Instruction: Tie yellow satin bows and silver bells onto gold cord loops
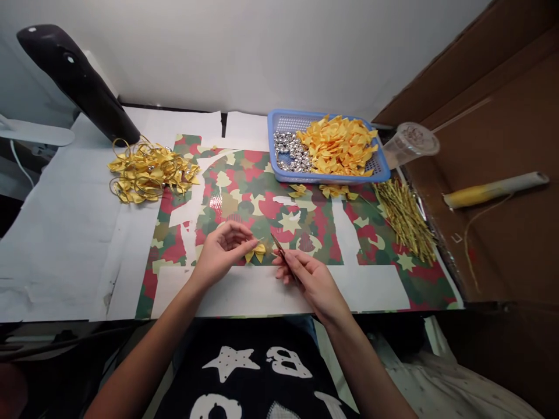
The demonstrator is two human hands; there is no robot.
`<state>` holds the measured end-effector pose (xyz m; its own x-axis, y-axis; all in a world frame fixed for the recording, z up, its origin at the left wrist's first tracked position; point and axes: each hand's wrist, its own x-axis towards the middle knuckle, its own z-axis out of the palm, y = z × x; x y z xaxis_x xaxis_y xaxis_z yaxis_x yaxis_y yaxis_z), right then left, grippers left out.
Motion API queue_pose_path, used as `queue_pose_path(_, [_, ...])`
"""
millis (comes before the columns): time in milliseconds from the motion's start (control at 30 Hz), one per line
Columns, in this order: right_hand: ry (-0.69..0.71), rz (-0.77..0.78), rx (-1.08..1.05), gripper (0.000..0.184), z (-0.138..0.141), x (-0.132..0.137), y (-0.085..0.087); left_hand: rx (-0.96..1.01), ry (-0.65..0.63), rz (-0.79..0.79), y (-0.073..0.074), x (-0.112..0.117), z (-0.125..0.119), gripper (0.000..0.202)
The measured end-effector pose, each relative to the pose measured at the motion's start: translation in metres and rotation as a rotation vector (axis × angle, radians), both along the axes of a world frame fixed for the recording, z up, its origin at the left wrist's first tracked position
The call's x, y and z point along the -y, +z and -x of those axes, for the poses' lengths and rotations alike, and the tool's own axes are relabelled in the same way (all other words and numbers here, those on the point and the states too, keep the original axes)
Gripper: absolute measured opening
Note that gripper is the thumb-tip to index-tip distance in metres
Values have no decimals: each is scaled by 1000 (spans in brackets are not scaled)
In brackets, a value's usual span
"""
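My left hand (227, 247) is closed, thumb and fingertips pinching a small yellow ribbon bow (255, 253) over the patterned paper. Just to its right, my right hand (308, 276) grips a pair of slim, dark tweezers (282, 250), their tips pointing up and to the left. A short gap separates the tool from the bow. Beyond my hands, a few loose yellow bows (334, 191) lie in front of a blue plastic basket (329, 178). That basket holds a heap of yellow bows (340, 142) and many silver bells or beads (290, 152).
At the left lies a pile of yellow bows with looped gold ties (152, 169), beside a dark upright post (78, 78). Gold twist ties (406, 221) are bunched at the right, near a clear plastic cup (410, 142). A cardboard wall (502, 134) borders the right side.
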<state>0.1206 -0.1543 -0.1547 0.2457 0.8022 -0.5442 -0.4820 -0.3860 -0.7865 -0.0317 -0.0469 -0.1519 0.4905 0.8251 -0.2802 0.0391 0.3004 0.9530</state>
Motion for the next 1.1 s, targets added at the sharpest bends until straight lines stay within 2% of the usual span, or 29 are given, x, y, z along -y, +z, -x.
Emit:
queue_pose_path(200, [76, 55, -75, 40, 5, -3, 1, 18, -44, -9, -3, -1, 0, 22])
queue_pose_path(567, [75, 90, -187, 41, 8, -7, 2, 24, -95, -73, -4, 0, -2, 18])
queue_pose_path(1100, [40, 102, -174, 43, 10, -8, 4, 6, -107, -101, -6, 0, -1, 19])
